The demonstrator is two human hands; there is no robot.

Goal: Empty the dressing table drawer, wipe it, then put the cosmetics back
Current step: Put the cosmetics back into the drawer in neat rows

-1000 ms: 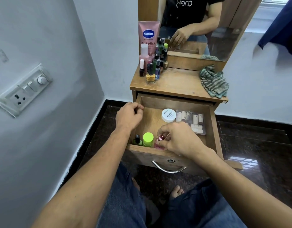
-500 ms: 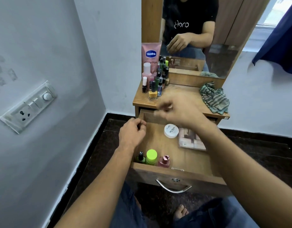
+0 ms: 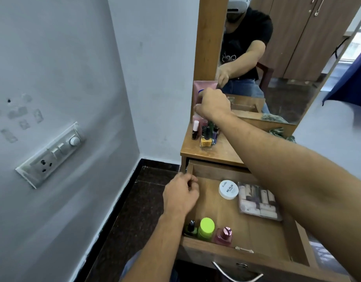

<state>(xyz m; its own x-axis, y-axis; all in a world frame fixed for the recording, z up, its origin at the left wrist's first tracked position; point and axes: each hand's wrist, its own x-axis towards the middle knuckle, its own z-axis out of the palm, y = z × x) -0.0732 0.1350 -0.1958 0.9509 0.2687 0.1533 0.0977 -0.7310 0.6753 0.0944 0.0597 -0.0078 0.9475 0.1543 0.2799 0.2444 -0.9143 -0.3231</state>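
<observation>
The wooden drawer [image 3: 244, 256] is pulled out. In it lie a white nail-polish jar [image 3: 228, 189], a clear case of small tubes [image 3: 259, 200], a dark green polish bottle [image 3: 190, 226], a lime-capped bottle [image 3: 206, 227], a pink bottle [image 3: 224, 236] and a thin stick [image 3: 243, 249]. My left hand [image 3: 180, 195] grips the drawer's left wall. My right hand [image 3: 214, 104] reaches over the cluster of bottles [image 3: 206, 137] on the tabletop [image 3: 198, 152], fingers curled downward. What those fingers hold is hidden.
A pink tube [image 3: 204, 86] leans against the mirror frame behind the bottles. A striped cloth [image 3: 281, 133] lies at the tabletop's right, mostly behind my arm. The wall with a switchboard [image 3: 51, 155] is close on the left. Dark floor lies below.
My right hand left the drawer's front corner and rose to the bottle cluster on the tabletop. My left hand stayed on the drawer's side wall. The view tilted upward.
</observation>
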